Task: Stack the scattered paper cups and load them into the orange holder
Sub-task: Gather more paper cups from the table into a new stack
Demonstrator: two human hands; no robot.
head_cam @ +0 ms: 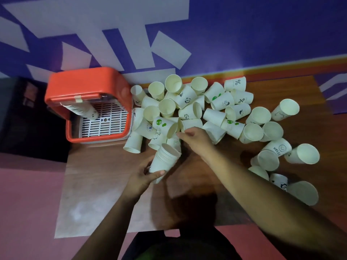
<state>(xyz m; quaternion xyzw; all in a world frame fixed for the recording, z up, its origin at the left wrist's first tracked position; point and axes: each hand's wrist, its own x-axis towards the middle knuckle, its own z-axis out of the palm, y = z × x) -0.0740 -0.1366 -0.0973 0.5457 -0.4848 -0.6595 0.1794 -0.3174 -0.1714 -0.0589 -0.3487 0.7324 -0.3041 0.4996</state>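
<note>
Fingers of the left hand point(144, 177) curl round the lower end of a stack of nested cups point(165, 160). The thumb lies across its near side, and the stack tilts with its open mouth toward the far edge of the table point(105, 199). Just to its right, the right hand point(196, 138) bends its fingers down at the near fringe of the scattered paper cups point(216, 109). Its fingertips point(179, 135) touch a cup lying there (whether they actually pinch it cannot be told, since the knuckles hide the grip).

At the table's far-left corner stands the orange holder point(84, 85), its open side toward the camera. A row of nested cups point(82, 109) lies inside it above a white slatted grid point(107, 121), and a strip of tape point(78, 98) sits on its front lip. The loose cups, most on their sides, spread from just beside the holder along the far edge, with a smaller cluster point(277, 162) near the right edge. A purple wall point(244, 34) with white shapes rises behind.

Both forearms reach in from the near edge, the left steeply, the right slanting in from the lower right over bare wood.
</note>
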